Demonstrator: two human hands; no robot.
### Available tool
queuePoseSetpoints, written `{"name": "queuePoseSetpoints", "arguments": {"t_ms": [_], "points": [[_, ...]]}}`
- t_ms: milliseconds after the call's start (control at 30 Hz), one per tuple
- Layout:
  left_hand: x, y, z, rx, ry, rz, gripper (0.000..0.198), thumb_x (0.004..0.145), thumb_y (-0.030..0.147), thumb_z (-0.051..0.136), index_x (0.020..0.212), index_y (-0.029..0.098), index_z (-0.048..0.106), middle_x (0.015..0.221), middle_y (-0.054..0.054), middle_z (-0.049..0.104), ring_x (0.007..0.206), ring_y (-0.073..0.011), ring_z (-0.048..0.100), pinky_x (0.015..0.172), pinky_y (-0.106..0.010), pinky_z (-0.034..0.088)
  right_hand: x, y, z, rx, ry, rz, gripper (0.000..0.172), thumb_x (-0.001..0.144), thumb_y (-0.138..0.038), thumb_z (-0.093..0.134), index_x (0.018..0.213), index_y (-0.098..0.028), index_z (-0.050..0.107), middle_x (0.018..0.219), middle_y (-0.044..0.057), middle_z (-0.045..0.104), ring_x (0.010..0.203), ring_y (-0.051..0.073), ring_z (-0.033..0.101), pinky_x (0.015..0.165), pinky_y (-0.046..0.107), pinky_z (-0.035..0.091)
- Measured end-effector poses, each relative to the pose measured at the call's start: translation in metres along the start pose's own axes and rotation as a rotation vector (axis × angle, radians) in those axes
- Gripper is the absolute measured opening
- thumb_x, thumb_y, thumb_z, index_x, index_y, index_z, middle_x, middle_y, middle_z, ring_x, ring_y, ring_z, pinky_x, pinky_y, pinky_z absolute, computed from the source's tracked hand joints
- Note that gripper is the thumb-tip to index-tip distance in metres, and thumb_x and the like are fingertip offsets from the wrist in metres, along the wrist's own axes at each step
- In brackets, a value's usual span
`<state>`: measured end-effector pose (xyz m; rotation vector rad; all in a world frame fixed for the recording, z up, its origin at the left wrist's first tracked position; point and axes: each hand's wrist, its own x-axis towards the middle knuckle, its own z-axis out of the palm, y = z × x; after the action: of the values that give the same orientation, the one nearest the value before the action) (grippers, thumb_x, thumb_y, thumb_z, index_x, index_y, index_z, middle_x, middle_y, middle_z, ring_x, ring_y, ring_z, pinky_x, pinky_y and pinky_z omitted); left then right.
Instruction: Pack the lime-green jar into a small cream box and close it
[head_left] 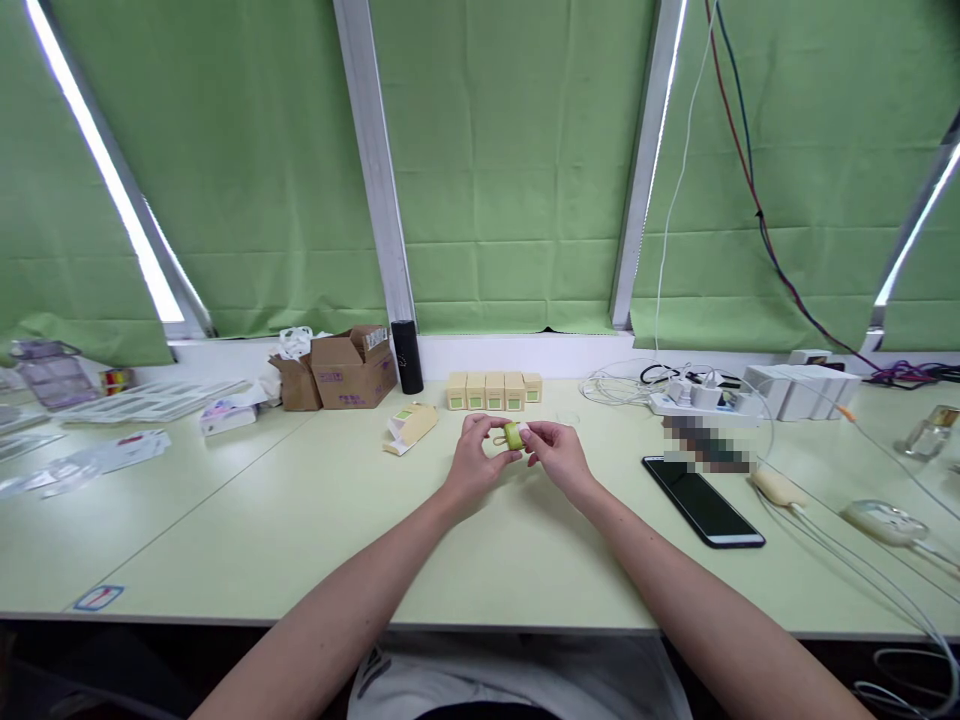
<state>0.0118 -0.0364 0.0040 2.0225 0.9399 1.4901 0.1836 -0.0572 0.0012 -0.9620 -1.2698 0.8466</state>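
Note:
Both my hands meet over the middle of the pale green table (247, 500). My left hand (474, 462) and my right hand (556, 455) pinch a small yellow-green object (513, 436) with a loop on its left side, held just above the tabletop. An opened small yellow box (409, 427) lies to the left of my hands. Behind them stands a row of several small yellow boxes (493, 390).
A black phone (702, 500) lies to the right. Further right are a white power strip (701, 400), cables and white boxes (802, 388). Brown cardboard boxes (352, 370) and a black cylinder (407, 356) stand at the back left, with packaging sheets (142, 400) beyond.

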Motion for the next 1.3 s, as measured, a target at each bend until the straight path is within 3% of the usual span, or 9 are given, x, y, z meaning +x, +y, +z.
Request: {"name": "queuePoseSetpoints", "arguments": {"t_ms": [267, 400, 500, 567, 700, 900, 967, 1100, 1300], "points": [[0.0, -0.001, 0.007, -0.071, 0.006, -0.077, 0.035, 0.08, 0.031, 0.082, 0.114, 0.025, 0.074, 0.119, -0.01, 0.066, 0.113, -0.025, 0.061, 0.096, -0.039, 0.05, -0.003, -0.007, 0.001, -0.022, -0.004, 0.013, 0.056, 0.074, -0.073, 0.076, 0.085, -0.018, 0.078, 0.078, 0.009, 0.074, 0.068, 0.021, 0.064, 0.054, 0.033, 0.053], [0.005, -0.008, 0.005, -0.299, -0.146, -0.184, 0.042, 0.087, 0.049, 0.076, 0.117, 0.02, 0.072, 0.116, -0.011, 0.073, 0.106, -0.025, 0.067, 0.091, -0.037, 0.051, -0.004, -0.009, -0.001, -0.071, -0.014, -0.012, 0.061, 0.086, -0.078, 0.059, 0.08, -0.019, 0.076, 0.077, 0.01, 0.073, 0.069, 0.021, 0.064, 0.053, 0.031, 0.05], [0.008, -0.011, 0.001, -0.494, -0.222, -0.274, 0.05, 0.084, 0.058, 0.076, 0.114, 0.019, 0.073, 0.116, -0.011, 0.073, 0.104, -0.0238, 0.066, 0.082, -0.032, 0.051, -0.005, -0.008, -0.004, -0.228, 0.006, -0.092, 0.05, 0.092, -0.066, 0.059, 0.086, -0.02, 0.076, 0.084, 0.01, 0.075, 0.074, 0.022, 0.066, 0.059, 0.032, 0.052], [0.008, -0.011, -0.002, -0.613, -0.251, -0.347, 0.048, 0.084, 0.057, 0.076, 0.111, 0.017, 0.074, 0.115, -0.012, 0.072, 0.101, -0.0221, 0.065, 0.08, -0.03, 0.05, -0.007, -0.008, -0.006, -0.394, 0.04, -0.207, 0.034, 0.091, -0.051, 0.067, 0.105, -0.021, 0.075, 0.099, 0.009, 0.077, 0.077, 0.021, 0.067, 0.063, 0.032, 0.053], [0.005, -0.011, -0.005, -0.792, -0.303, -0.446, 0.041, 0.084, 0.052, 0.079, 0.099, 0.014, 0.075, 0.105, -0.012, 0.07, 0.091, -0.0198, 0.064, 0.078, -0.031, 0.05, -0.013, -0.01, -0.006, -0.603, -0.027, -0.457, 0.042, 0.089, -0.03, 0.067, 0.131, -0.025, 0.064, 0.133, 0.009, 0.068, 0.081, 0.017, 0.068, 0.063, 0.031, 0.056], [0.003, -0.013, -0.002, -0.814, -0.346, -0.461, 0.037, 0.084, 0.05, 0.079, 0.089, 0.014, 0.075, 0.094, -0.009, 0.068, 0.085, -0.0183, 0.062, 0.074, -0.03, 0.052, -0.017, -0.012, -0.003, -0.735, -0.08, -0.589, 0.028, 0.095, -0.021, 0.06, 0.122, -0.026, 0.066, 0.123, 0.005, 0.075, 0.094, 0.019, 0.072, 0.064, 0.028, 0.056], [0.004, -0.012, -0.002, -0.764, -0.337, -0.445, 0.04, 0.085, 0.053, 0.077, 0.096, 0.015, 0.076, 0.096, -0.01, 0.069, 0.085, -0.0182, 0.063, 0.072, -0.03, 0.052, -0.017, -0.011, -0.003, -0.789, -0.071, -0.592, 0.028, 0.097, -0.021, 0.059, 0.124, -0.025, 0.065, 0.124, 0.004, 0.075, 0.092, 0.018, 0.073, 0.064, 0.028, 0.055], [0.006, -0.005, -0.001, -0.656, -0.306, -0.386, 0.061, 0.084, 0.054, 0.079, 0.132, 0.018, 0.068, 0.108, -0.012, 0.071, 0.085, -0.0198, 0.068, 0.066, -0.03, 0.055, -0.014, -0.007, -0.005, -0.944, -0.034, -0.613, 0.03, 0.099, -0.021, 0.057, 0.127, -0.025, 0.065, 0.129, 0.006, 0.074, 0.094, 0.019, 0.074, 0.062, 0.027, 0.052], [0.003, 0.002, 0.0, -0.65, -0.296, -0.349, 0.066, 0.083, 0.049, 0.081, 0.139, 0.018, 0.063, 0.118, -0.014, 0.072, 0.094, -0.0234, 0.072, 0.081, -0.04, 0.063, -0.014, -0.004, -0.005, -1.079, -0.011, -0.631, 0.029, 0.103, -0.026, 0.053, 0.129, -0.024, 0.066, 0.132, 0.009, 0.072, 0.094, 0.019, 0.074, 0.06, 0.026, 0.051]]}}
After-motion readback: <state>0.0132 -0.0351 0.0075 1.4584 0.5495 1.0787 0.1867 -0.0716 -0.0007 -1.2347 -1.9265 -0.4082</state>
